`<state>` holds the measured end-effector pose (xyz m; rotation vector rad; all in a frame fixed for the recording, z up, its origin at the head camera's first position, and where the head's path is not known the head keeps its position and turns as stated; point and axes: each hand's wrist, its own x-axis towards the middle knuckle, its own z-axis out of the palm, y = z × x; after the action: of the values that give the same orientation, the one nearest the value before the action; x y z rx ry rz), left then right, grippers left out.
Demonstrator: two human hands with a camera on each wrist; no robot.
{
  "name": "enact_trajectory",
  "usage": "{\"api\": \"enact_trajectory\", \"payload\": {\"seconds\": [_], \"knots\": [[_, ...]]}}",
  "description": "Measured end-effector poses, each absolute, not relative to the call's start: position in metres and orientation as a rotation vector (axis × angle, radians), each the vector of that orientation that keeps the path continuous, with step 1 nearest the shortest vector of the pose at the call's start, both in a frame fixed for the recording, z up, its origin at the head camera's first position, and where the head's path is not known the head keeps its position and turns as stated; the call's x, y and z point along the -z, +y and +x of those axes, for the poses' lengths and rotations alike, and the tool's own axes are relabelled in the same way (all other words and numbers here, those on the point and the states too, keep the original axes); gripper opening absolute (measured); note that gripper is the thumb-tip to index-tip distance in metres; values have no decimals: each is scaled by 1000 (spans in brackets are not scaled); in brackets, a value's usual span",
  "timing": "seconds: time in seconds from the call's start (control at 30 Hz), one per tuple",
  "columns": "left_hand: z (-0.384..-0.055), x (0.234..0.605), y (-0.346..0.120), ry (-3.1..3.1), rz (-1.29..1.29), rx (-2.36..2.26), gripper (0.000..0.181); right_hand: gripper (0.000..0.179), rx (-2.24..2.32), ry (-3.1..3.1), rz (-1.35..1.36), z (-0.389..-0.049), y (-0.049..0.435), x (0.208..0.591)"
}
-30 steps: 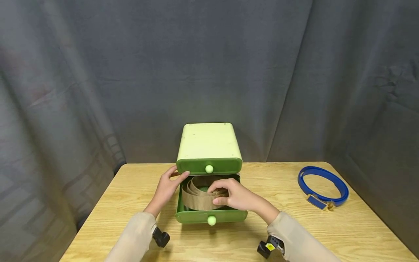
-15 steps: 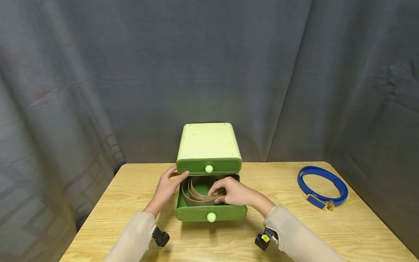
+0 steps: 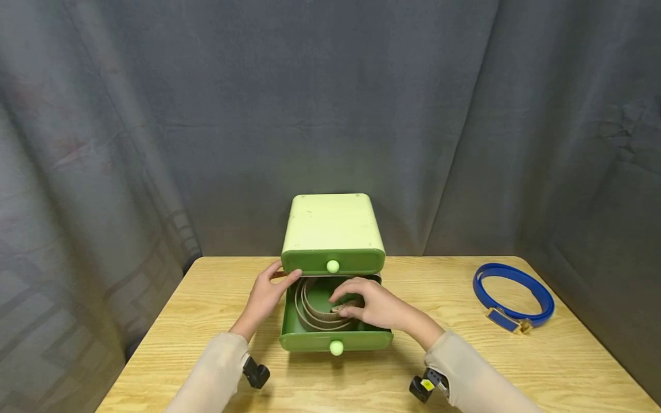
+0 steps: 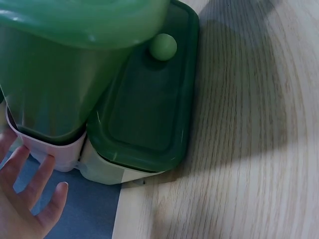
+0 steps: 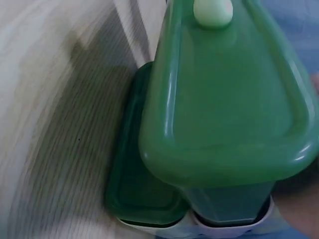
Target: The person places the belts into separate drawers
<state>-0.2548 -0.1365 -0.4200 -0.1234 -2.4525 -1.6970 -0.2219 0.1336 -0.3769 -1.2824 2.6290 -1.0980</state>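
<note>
A tan ribbed belt (image 3: 321,324) lies coiled inside the pulled-out green drawer (image 3: 310,342) of a small cream cabinet (image 3: 330,223). My right hand (image 3: 379,307) reaches into that drawer from the right. Its thumb and forefinger stand a little apart at the belt's end, with a narrow gap between their tips. In the right wrist view the drawer front (image 5: 229,99) hides most of this hand. At the cabinet's left side, my left hand (image 3: 264,295) rests with straight fingers, its thumb at the lower corner of the closed upper drawer (image 3: 304,263).
A blue belt (image 3: 542,295) with a gold-edged buckle (image 3: 503,320) lies looped on the wooden table (image 3: 439,287), far right. Below the pulled-out drawer, a closed dark green drawer (image 4: 144,104) shows in the left wrist view. A grey curtain (image 3: 330,115) hangs behind.
The tan belt has sunk from standing high in the drawer to lying low in it. My right hand's thumb and fingers have shifted slightly. The left hand keeps its place.
</note>
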Motion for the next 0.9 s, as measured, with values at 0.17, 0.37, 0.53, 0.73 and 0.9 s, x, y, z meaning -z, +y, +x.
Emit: {"api": "enact_trajectory", "payload": {"seconds": [0.17, 0.37, 0.53, 0.73, 0.9], "knots": [[-254, 419, -136, -2462, -110, 1689, 56, 26, 1131, 2857, -1180, -198, 141, 375], [-253, 418, -136, -2462, -112, 1678, 56, 30, 1283, 2932, -1057, -177, 150, 381], [-252, 417, -135, -2462, -106, 1681, 56, 33, 1414, 2962, -967, -164, 161, 388], [-254, 418, -136, -2459, -114, 1711, 60, 36, 1525, 3073, -1012, -150, 171, 398], [-254, 419, -136, -2458, -118, 1721, 62, 42, 1609, 3120, -987, -143, 179, 405]]}}
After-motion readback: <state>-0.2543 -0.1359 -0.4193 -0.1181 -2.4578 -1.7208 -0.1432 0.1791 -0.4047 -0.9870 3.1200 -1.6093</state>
